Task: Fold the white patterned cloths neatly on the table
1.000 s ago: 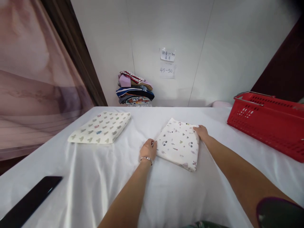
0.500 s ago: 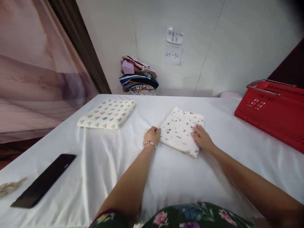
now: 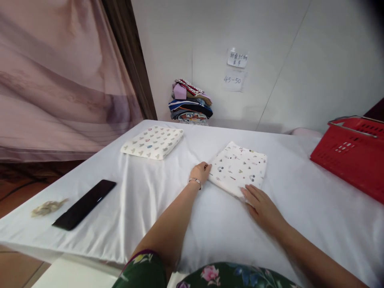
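Observation:
A folded white cloth (image 3: 238,166) with small printed motifs lies flat on the white-covered table. At its left corner, my left hand (image 3: 200,172), wearing a bracelet, has its fingers closed on the edge. My right hand (image 3: 259,204) rests over the near right corner with fingers stretched out, covering part of that edge. Further left lies a second folded cloth (image 3: 153,142), cream with grey mushroom-like prints, which neither hand touches.
A dark, flat, phone-like object (image 3: 85,204) and a small beige bundle (image 3: 48,208) lie at the table's left. A red basket (image 3: 354,152) stands at the right. Stacked fabrics (image 3: 190,102) rise behind the far edge, before a wall with paper notes (image 3: 237,68).
My right hand has slid from the cloth's right side toward its near right corner. My left hand stays at the left corner. The whole view has shifted, with things appearing further right.

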A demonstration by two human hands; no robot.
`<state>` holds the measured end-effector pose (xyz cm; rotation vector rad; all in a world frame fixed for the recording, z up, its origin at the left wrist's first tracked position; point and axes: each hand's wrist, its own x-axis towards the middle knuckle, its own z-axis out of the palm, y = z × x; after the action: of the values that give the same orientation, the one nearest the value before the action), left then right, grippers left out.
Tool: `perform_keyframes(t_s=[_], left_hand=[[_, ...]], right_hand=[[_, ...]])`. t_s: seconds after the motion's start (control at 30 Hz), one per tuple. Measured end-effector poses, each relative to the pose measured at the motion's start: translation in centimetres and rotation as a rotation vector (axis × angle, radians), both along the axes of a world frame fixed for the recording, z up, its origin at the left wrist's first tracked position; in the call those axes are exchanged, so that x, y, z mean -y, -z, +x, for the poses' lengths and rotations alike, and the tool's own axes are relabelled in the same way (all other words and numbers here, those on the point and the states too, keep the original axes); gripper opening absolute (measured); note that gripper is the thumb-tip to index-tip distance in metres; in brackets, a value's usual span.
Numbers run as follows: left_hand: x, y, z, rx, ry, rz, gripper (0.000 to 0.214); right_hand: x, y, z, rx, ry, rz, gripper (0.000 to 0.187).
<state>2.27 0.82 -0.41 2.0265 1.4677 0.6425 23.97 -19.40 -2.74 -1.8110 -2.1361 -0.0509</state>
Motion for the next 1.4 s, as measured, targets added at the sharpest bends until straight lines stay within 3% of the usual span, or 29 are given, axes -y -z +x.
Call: perform_keyframes(t_s=[0.1, 0.27, 0.37, 0.43, 0.57, 0.67, 0.77, 1.0, 1.23, 1.4], left_hand=[[1.5, -0.7, 0.7, -0.048, 0.089, -0.084, 0.024], [5.2, -1.1, 3.1, -0.08, 0.579, -0.352, 0.023], [6.1, -1.1, 3.9, -0.053, 0.633, -0.408, 0.02], [6.0, -0.9, 3.7, 0.042, 0.617, -0.496, 0.019], [5.1, -0.4, 3.3, 0.24, 0.573, -0.662, 0.019], [4.9, 0.1, 3.5, 0.313, 0.523, -0.683, 0.017], [4.7, 0.4, 3.8, 0.392, 0.436, -0.63, 0.014], [3.6, 0.9, 3.5, 0.5, 0.239, -0.483, 0.012], [1.3, 0.4, 3.2, 0.518, 0.096, -0.482, 0.009], [-2.1, -1.0, 5.4, 0.37, 0.037, -0.473, 0.014]], right_hand=[[0.4, 0.2, 3.9, 0.069, 0.01, -0.009, 0.049], [2.6, 1.0, 13.2, 0.132, 0.194, 0.038, 0.043], [2.6, 0.9, 14.6, 0.11, 0.183, 0.1, 0.041], [2.0, 0.4, 13.1, 0.062, 0.163, 0.125, 0.039], [0.1, -1.4, 6.9, -0.07, 0.094, 0.065, 0.039], [-1.8, -3.0, 2.3, -0.155, 0.05, -0.031, 0.041], [-4.7, -3.8, -0.4, -0.221, 0.047, -0.065, 0.044], [-11.8, -2.1, -1.8, -0.123, 0.056, -0.136, 0.054], [-11.8, -1.1, -2.1, -0.102, 0.085, -0.183, 0.055], [-11.7, -1.1, -1.9, -0.144, 0.072, -0.184, 0.056]])
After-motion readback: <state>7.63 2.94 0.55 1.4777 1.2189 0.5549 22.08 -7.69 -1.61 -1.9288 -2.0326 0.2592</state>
